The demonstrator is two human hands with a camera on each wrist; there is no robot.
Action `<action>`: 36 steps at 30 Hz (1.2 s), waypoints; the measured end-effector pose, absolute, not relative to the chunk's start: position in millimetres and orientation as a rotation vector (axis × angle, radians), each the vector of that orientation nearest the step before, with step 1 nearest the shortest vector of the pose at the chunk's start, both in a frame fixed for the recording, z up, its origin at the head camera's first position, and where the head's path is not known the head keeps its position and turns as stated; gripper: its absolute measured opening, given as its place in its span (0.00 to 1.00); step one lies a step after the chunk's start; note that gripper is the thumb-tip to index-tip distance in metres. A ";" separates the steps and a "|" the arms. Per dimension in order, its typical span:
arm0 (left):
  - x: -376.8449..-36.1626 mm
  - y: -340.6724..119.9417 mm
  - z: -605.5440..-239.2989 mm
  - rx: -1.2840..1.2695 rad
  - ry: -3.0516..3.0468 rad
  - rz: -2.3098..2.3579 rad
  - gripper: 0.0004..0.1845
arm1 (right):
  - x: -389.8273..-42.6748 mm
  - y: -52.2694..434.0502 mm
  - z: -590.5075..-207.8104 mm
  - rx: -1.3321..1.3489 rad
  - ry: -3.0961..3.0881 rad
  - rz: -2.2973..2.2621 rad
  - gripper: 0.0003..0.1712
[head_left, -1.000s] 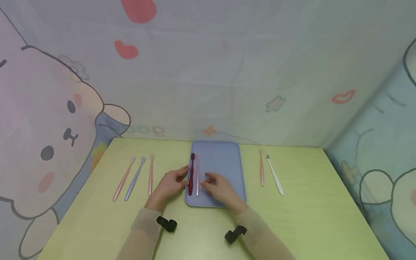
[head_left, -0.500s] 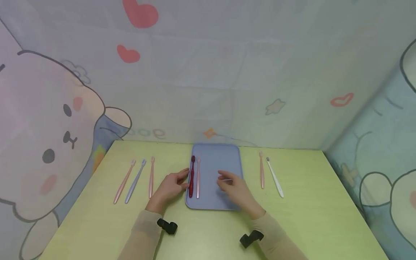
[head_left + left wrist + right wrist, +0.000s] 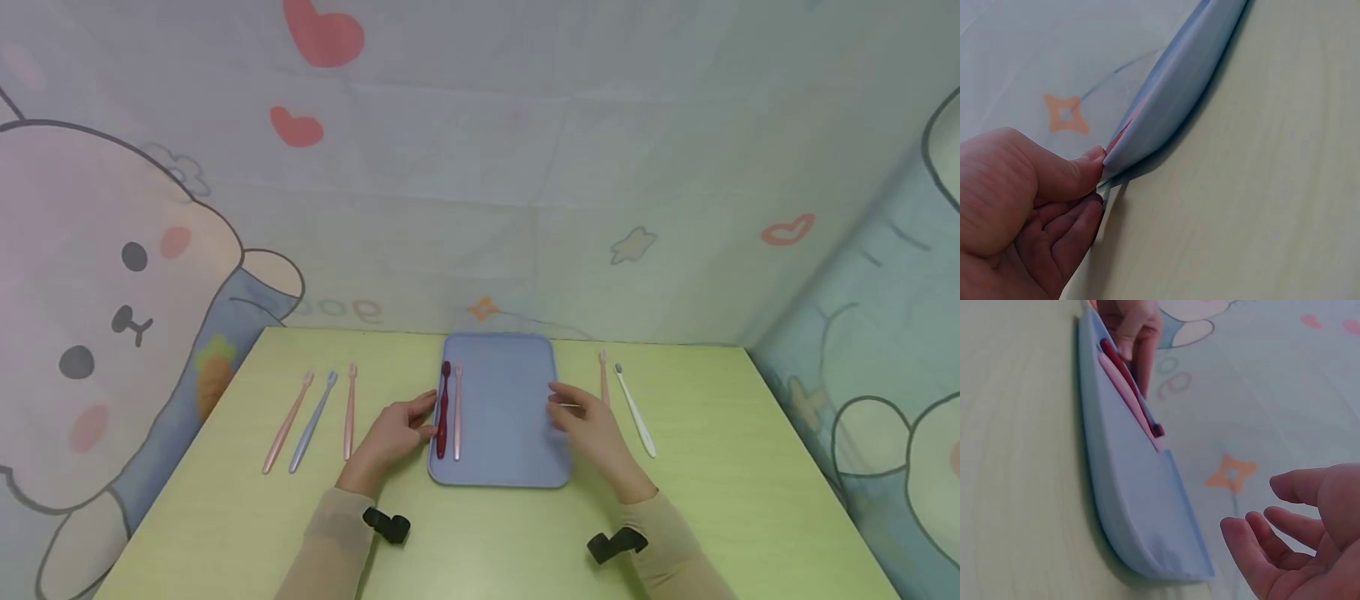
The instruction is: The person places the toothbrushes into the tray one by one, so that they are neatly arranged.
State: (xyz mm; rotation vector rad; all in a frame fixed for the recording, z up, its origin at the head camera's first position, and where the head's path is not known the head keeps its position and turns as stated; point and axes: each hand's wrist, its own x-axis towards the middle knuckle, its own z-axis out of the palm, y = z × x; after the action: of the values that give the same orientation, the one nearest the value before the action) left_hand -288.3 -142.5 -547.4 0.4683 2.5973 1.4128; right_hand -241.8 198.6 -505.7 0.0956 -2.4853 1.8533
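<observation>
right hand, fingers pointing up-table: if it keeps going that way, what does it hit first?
Most likely the pink toothbrush just beyond the right hand, with the white toothbrush beside it. The hand's height above the table is unclear, so it might pass over them.

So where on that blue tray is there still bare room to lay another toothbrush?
The blue tray is bare from the pale pink toothbrush across to its right rim. Its left edge is crowded: the dark red toothbrush lies there, with the left hand at the rim. The right hand hovers at the right rim, beside the white toothbrush.
</observation>
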 end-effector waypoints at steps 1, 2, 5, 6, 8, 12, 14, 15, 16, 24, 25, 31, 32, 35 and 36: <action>-288.2 -142.6 -547.2 0.467 2.598 1.417 0.32 | -243.0 202.3 -505.4 0.088 -2.482 1.856 0.26; -287.9 -142.8 -546.8 0.470 2.601 1.420 0.32 | -243.6 205.7 -504.4 0.090 -2.473 1.867 0.26; -287.7 -143.7 -546.8 0.470 2.604 1.420 0.32 | -246.0 216.6 -501.5 0.082 -2.458 1.887 0.26; -287.4 -144.2 -546.7 0.467 2.603 1.419 0.32 | -246.6 220.1 -500.5 0.070 -2.456 1.892 0.26; -286.8 -144.5 -547.2 0.462 2.600 1.417 0.32 | -246.9 228.8 -498.9 0.055 -2.468 1.879 0.27; -286.0 -144.8 -548.1 0.433 2.601 1.416 0.32 | -247.3 246.6 -496.4 0.012 -2.511 1.816 0.28; -286.1 -144.6 -548.6 0.432 2.607 1.417 0.32 | -247.0 255.2 -495.4 0.000 -2.528 1.775 0.29; -286.3 -144.4 -548.8 0.434 2.609 1.420 0.32 | -246.7 259.4 -494.6 -0.007 -2.532 1.762 0.29; -286.5 -144.1 -549.2 0.440 2.612 1.421 0.32 | -246.4 263.5 -494.0 -0.011 -2.536 1.744 0.30; -287.0 -141.6 -550.0 0.452 2.597 1.443 0.32 | -245.1 292.9 -498.6 -0.091 -2.627 1.567 0.32; -286.6 -141.6 -550.0 0.449 2.598 1.442 0.32 | -245.7 295.8 -500.0 -0.101 -2.638 1.545 0.31; -285.8 -141.7 -548.7 0.451 2.620 1.423 0.32 | -244.7 309.4 -502.6 -0.138 -2.702 1.436 0.31; -285.8 -141.8 -548.4 0.451 2.622 1.419 0.32 | -243.9 311.4 -502.4 -0.142 -2.717 1.419 0.31; -286.1 -142.2 -548.0 0.450 2.622 1.418 0.32 | -241.7 317.8 -501.5 -0.167 -2.767 1.382 0.32; -286.2 -142.5 -548.0 0.449 2.624 1.418 0.32 | -241.1 319.7 -501.1 -0.173 -2.782 1.375 0.33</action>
State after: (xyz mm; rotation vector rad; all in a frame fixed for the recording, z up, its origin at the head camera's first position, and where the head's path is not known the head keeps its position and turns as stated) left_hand -286.2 -142.5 -548.0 0.4487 2.6237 1.4178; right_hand -241.1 319.7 -501.1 -0.1728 -2.7819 1.3745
